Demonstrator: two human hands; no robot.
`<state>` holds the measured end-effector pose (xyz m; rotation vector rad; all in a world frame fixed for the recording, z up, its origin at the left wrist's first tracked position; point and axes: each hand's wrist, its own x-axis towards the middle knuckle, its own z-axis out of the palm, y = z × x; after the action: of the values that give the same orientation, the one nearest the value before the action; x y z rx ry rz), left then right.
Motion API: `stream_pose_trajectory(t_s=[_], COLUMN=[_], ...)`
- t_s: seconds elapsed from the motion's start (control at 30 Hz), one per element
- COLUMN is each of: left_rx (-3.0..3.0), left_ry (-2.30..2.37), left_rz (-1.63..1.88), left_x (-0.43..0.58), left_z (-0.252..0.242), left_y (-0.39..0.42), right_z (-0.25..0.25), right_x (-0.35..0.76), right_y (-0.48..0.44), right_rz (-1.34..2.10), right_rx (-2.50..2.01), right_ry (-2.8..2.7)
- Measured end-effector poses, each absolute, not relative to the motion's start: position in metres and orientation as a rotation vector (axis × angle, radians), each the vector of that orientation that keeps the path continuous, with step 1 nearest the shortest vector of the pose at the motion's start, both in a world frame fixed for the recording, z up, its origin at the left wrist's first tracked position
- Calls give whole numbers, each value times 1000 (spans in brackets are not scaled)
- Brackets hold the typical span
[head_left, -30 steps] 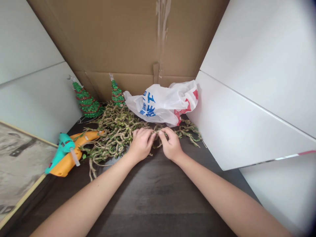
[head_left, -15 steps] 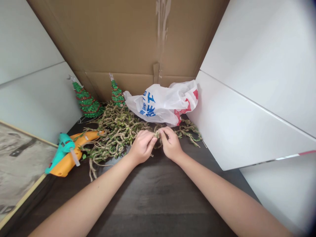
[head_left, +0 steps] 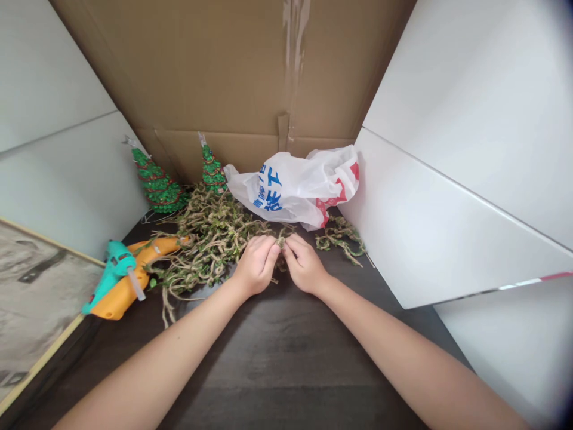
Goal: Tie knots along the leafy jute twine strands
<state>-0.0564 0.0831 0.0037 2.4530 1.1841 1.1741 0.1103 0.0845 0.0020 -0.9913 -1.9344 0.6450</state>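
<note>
My left hand (head_left: 256,266) and my right hand (head_left: 304,263) meet over the dark table, thumbs and fingers pinched. Between the fingertips is a short piece of twine (head_left: 280,242) with bits of green on it; most of it is hidden by the fingers. Just behind and left of my left hand spreads a tangled heap of twine with green leaves (head_left: 206,239). A smaller bunch of the same leafy twine (head_left: 342,236) lies beyond my right hand.
A white plastic bag (head_left: 295,188) lies crumpled behind my hands. Two small Christmas trees (head_left: 156,185) stand at the back left. A teal glue gun (head_left: 117,263) rests on an orange holder (head_left: 119,298) at left. Cardboard (head_left: 215,71) and white panels (head_left: 447,197) enclose the dark table (head_left: 286,358).
My right hand has shifted slightly left, closing in on my left hand. The twine piece between the fingertips moved a little left with it. Everything else stays where it was.
</note>
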Motion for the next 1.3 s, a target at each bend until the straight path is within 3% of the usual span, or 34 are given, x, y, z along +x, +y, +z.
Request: stream_pose_trajectory(t_s=[0.37, 0.77, 0.9, 1.3], left_rx=[2531, 2471, 2397, 2462], left_ry=[1330, 1392, 1468, 1428], left_rz=[1004, 1020, 1146, 1099], left_x=[-54, -52, -53, -52], left_z=[6, 6, 4, 4], left_y=[83, 85, 87, 85], right_z=[6, 3, 2, 3], right_x=[111, 113, 113, 109], right_y=[80, 82, 87, 81], right_rz=[629, 598, 544, 405], right_rx=[-961, -1072, -1041, -1192], right_ry=[-1958, -1470, -1546, -1853])
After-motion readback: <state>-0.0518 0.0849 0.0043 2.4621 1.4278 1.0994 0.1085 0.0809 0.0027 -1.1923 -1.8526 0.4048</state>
